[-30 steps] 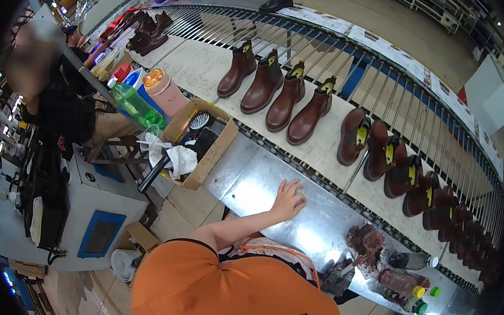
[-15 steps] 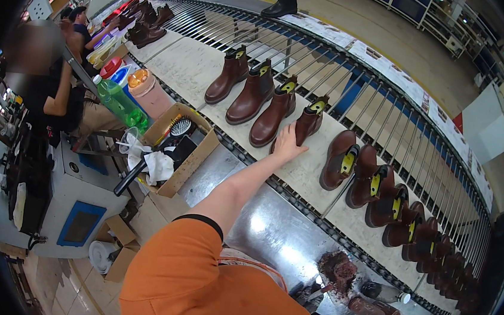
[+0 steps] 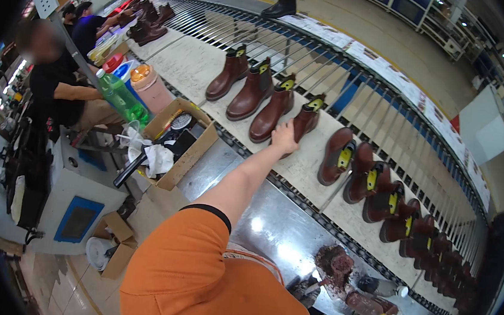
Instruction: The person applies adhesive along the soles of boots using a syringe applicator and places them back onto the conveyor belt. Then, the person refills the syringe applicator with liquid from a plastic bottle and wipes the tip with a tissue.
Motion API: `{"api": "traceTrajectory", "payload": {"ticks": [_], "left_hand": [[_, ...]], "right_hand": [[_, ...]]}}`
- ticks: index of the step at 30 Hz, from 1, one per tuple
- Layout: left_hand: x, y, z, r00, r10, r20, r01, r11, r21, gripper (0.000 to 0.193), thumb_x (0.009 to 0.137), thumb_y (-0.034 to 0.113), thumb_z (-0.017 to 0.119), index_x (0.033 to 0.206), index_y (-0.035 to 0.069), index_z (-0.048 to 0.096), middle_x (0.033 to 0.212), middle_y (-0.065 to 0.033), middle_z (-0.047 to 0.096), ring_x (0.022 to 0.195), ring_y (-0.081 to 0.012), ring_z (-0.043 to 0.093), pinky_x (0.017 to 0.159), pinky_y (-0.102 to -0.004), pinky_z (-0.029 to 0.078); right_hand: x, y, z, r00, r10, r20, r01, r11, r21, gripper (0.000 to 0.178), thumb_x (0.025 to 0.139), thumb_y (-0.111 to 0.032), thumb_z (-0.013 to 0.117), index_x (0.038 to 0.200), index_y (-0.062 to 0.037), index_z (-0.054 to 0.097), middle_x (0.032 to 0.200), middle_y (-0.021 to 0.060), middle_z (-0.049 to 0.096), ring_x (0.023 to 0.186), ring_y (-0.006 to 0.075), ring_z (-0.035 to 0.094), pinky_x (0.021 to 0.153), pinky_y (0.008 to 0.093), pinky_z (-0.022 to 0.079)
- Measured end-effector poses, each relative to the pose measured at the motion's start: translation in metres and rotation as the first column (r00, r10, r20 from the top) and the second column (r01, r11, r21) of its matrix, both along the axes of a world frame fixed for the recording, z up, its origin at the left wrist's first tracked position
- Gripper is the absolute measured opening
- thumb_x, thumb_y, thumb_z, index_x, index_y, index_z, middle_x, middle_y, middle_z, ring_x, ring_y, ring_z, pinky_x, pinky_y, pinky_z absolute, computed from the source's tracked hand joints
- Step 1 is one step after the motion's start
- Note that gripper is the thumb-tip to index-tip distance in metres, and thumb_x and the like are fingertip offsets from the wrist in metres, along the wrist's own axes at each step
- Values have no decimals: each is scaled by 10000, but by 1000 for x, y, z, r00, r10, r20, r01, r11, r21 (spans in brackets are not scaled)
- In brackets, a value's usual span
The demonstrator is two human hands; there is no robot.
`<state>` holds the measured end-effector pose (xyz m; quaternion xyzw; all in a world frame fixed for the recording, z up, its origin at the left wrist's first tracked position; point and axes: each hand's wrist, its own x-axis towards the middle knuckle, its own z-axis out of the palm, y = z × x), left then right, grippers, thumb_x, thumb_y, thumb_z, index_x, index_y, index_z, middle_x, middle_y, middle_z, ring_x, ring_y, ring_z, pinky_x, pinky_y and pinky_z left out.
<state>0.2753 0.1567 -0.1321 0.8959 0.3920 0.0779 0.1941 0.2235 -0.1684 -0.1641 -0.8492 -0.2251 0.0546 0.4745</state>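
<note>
Toward the near edge of the conveyor [image 3: 313, 157], the left hand [image 3: 285, 137] covers the front of the rightmost upright brown boot [image 3: 308, 119]; I can't tell whether it pinches. I'd expect firm, slick leather and modest weight, safest held around the ankle shaft.

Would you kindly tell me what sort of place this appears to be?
Probably a shoe factory: many brown boots line a long conveyor, and a cardboard box holding a brush sits beside it.

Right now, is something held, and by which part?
The left hand touches a brown Chelsea boot at its lower front; whether it grips cannot be told.
</note>
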Motion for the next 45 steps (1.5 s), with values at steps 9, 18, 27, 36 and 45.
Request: {"api": "traceTrajectory", "payload": {"ticks": [9,18,27,36,45], "left_hand": [[-85,-22,44,997,-14,74,37,949,-312,902,483,368,805,1242,59,427,1190,-186,529,1143,-345,494,950,-413,425],[-253,-101,60,944,-321,79,325,945,-36,950,482,298,809,1278,15,375,1097,-191,496,1014,-379,488,887,-445,414],[-242,-67,37,887,-439,144,449,745,-493,726,595,264,821,1175,3,471,1063,-178,590,966,-315,585,812,-380,472],[-147,-63,63,803,-13,596,532,467,-707,506,952,412,398,1235,11,521,1089,-119,625,936,-182,581,803,-294,457],[-121,-53,31,783,-48,620,616,195,-763,801,884,686,240,939,-20,614,796,-77,606,680,-125,536,595,-231,422]], "right_hand": [[4,-28,29,979,-55,198,68,996,-62,314,804,-261,538,987,-8,572,766,203,561,725,365,548,661,448,437],[-109,-110,6,958,-263,116,284,926,-250,311,802,-261,538,977,-7,570,757,203,556,719,365,544,656,449,434],[-163,-123,3,860,-466,-207,449,885,-123,348,797,-278,608,1064,-54,594,965,176,621,905,336,600,807,406,468],[-169,-127,44,825,-506,-253,432,852,-296,380,827,-367,577,1112,-117,585,1012,155,631,960,320,606,825,402,470],[-181,-140,19,728,-451,-517,466,878,-109,365,822,-317,599,1127,-116,590,1011,123,647,951,272,613,848,369,458]]}}
